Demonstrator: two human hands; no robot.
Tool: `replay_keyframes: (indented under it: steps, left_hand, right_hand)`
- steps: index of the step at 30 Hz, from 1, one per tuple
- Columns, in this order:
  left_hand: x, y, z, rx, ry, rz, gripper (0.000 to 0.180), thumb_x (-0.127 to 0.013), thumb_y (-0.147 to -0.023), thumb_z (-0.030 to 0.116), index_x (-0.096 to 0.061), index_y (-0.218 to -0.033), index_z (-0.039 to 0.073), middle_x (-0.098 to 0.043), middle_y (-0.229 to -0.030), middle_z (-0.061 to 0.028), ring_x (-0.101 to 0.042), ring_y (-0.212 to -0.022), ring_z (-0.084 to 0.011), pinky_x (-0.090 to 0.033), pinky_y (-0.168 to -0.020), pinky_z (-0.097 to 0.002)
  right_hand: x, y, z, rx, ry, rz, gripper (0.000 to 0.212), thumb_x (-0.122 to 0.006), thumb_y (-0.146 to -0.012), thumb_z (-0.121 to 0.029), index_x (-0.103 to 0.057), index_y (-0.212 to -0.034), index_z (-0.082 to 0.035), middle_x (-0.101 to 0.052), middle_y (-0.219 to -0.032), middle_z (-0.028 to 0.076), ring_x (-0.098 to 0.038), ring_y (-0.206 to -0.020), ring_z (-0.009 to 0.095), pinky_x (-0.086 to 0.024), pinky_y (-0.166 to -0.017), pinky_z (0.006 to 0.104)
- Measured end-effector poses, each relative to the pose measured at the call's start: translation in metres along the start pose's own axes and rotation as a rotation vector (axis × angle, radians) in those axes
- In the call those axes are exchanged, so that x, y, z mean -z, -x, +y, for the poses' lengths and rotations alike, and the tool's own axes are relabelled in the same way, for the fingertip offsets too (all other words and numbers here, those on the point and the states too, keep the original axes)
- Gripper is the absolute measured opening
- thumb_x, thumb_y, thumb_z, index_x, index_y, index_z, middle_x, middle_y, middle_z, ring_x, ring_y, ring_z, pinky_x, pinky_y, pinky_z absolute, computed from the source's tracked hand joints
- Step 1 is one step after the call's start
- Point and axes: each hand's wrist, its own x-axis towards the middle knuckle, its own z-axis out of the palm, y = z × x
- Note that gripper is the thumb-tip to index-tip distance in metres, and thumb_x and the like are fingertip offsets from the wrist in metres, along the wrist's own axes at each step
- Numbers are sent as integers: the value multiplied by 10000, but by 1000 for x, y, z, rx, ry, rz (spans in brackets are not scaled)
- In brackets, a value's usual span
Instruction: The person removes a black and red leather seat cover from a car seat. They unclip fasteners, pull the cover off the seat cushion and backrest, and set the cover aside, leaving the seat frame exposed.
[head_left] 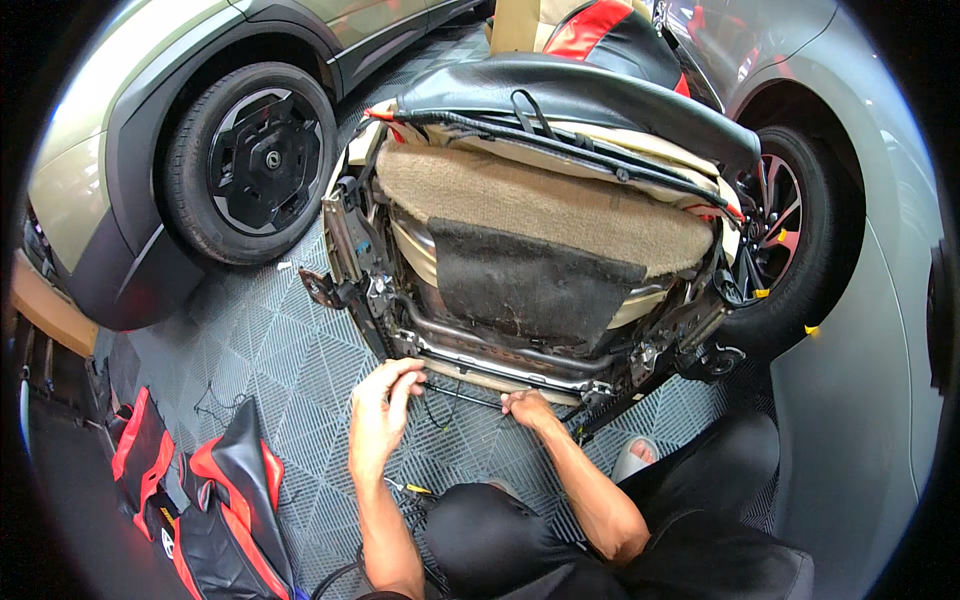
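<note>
A car seat (545, 205) rests on the floor in front of me, its underside and metal frame facing me. Beige carpet-like backing and a black fabric flap (520, 280) show within the frame. Along the near edge, a thin black rod or cord (465, 397) runs between my hands. My right hand (530, 409) is closed around its right end. My left hand (378, 415) is by the frame's near left corner, fingers bent and tips close together; what they pinch is too small to make out.
Red and black seat covers (225, 490) lie at the lower left. A beige car's wheel (262, 160) stands left, a grey car's wheel (785, 230) right. Another red and black seat (600, 40) is behind. Cables (410, 490) lie by my knees on grey floor tiles (290, 340).
</note>
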Motion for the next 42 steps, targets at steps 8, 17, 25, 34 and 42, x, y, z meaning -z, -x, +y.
replay_keyframes:
  steps: [8, 17, 25, 34, 42]
  left_hand:
    - [-22, -70, 83, -299, -192, 3, 214, -698, -926, 8, -696, -1140, 6, -611, -1295, -139, -726, -938, -267, -597, -796, -344]
    - [-92, -184, 182, -1097, -506, 167, 433, -829, -775, 114, -720, -1194, 113, -697, -1165, -72, -664, -1033, -260, -503, -901, -391]
    - [-108, -169, 140, -1139, -267, 215, 290, -883, -687, 84, -734, -935, 103, -737, -968, -25, -693, -890, -230, -508, -776, -359]
    - [-112, -143, 110, -1011, -463, 64, 262, -850, -703, 145, -727, -935, 141, -728, -1042, 54, -609, -1074, -215, -401, -931, -389]
    - [-107, -148, 102, -862, -361, -197, 257, -758, -745, 130, -708, -997, 143, -693, -1105, 61, -561, -1020, -225, -358, -914, -406]
  right_hand:
    - [129, 116, -180, 683, 16, 363, 281, -651, -950, -217, -745, -914, 45, -707, -1130, 183, -615, -731, 276, -530, -766, 394]
    - [148, 109, -180, 651, -1063, 88, 388, -559, -1088, -260, -595, -762, -53, -591, -729, -5, -501, -693, 79, -430, -649, 261]
    - [160, 108, -171, 902, -1461, 152, 158, -567, -1064, -180, -594, -999, -39, -573, -855, 19, -432, -705, 56, -367, -649, 215]
    - [147, 97, -185, 952, -1365, 604, 285, -594, -1052, -59, -423, -1276, -16, -712, -977, 151, -545, -735, 111, -475, -706, 235]
    - [168, 89, -186, 784, -1562, 633, 179, -631, -1028, -40, -594, -1183, 40, -735, -975, 145, -671, -745, 146, -539, -687, 264]
